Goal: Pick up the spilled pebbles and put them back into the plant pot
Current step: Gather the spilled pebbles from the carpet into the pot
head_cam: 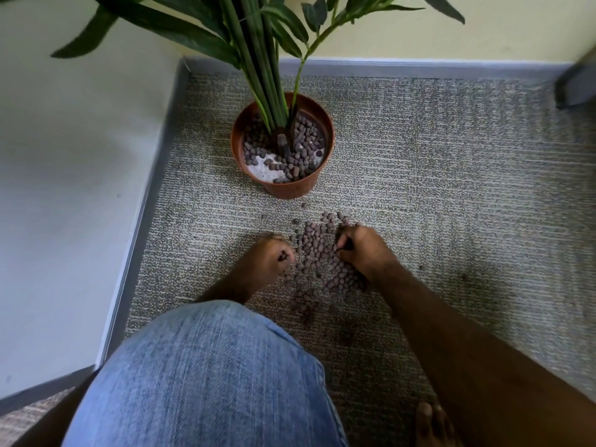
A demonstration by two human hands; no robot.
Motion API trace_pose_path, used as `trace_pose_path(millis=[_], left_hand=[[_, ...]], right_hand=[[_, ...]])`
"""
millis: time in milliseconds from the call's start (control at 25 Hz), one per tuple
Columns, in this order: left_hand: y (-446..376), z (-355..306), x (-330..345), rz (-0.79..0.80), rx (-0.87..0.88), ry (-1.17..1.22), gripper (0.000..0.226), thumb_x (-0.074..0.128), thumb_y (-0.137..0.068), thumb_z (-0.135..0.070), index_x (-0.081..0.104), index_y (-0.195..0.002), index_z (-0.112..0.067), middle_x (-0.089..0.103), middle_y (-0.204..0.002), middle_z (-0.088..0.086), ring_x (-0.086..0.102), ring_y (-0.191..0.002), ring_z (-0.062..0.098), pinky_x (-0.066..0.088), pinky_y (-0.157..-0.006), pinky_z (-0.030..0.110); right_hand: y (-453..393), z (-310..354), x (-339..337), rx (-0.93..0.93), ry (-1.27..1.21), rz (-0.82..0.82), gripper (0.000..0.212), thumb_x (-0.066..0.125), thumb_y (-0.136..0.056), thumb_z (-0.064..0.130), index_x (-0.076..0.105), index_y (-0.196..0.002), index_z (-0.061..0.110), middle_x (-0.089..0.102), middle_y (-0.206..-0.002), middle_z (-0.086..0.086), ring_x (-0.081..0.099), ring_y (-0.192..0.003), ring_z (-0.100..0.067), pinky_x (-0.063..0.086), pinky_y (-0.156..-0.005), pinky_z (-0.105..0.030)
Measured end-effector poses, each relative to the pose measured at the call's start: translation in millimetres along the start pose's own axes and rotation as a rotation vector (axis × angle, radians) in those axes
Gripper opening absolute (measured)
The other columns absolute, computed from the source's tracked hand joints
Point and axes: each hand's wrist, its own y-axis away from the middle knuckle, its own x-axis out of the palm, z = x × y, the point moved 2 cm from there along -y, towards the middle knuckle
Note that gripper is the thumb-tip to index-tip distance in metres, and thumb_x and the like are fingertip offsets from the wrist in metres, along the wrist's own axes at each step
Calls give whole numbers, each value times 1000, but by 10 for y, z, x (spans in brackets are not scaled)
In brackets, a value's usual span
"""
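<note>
Head view looks down on a grey carpet point(451, 175) in a room corner, where a brown plant pot point(283, 188) stands on the far side, partly filled with dark pebbles around the green stems of a plant point(258, 59). Nearer, just in front of the pot, a pile of spilled pebbles point(317, 250) lies on the carpet between both hands. The left hand point(269, 254) is curled into a fist at the pile's left edge, with a few pebbles showing inside its grip. The right hand point(362, 250) rests on the pile's right side, fingers bent and gathering pebbles. A knee in blue denim point(200, 375) fills the near left, and bare toes point(432, 424) show near right.
</note>
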Motion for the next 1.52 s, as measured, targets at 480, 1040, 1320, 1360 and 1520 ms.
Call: trace_pose_path(millis=[480,1040,1320,1360,1520], left_hand=[[-91,-229,-553,-139,-8,182,11,81,-86,-16,81,-97,-20,71,-94,-14,69,-87,0,60,-81,23],[-594,-399,-1531,-462,25,115,20,83,-83,-13,80,-103,-14,75,-99,-2,69,-87,0,58,-84,16],[-594,-408,-1506,-408,-6,331,36,67,-89,9,70,-121,-9,68,-122,10,68,-114,13,58,-100,29],[-532,-413,-1497,-451,22,311,34,66,-90,7,71,-119,-11,66,-121,7,67,-110,8,57,-97,22],[-205,-349,-1301,-579,70,284,24,66,-93,-14,70,-115,-22,65,-114,-7,66,-96,-2,53,-83,6]], right_hand=[[-54,73,39,-30,115,132,20,75,-80,7,67,-92,21,68,-96,1,64,-90,-16,48,-74,-24],[-94,662,-937,-238,-533,3,10,75,-86,2,72,-95,-1,76,-90,-5,75,-80,-12,62,-74,-25],[-296,1421,-1101,-433,-359,-153,17,79,-84,6,76,-100,9,76,-102,-3,73,-97,-16,60,-92,-31],[-322,1458,-1057,-454,-261,-155,19,77,-85,6,77,-104,11,76,-109,-2,71,-103,-15,57,-97,-31],[-365,1419,-954,-437,-76,-217,31,59,-93,3,73,-112,24,70,-125,-4,65,-113,-18,53,-101,-31]])
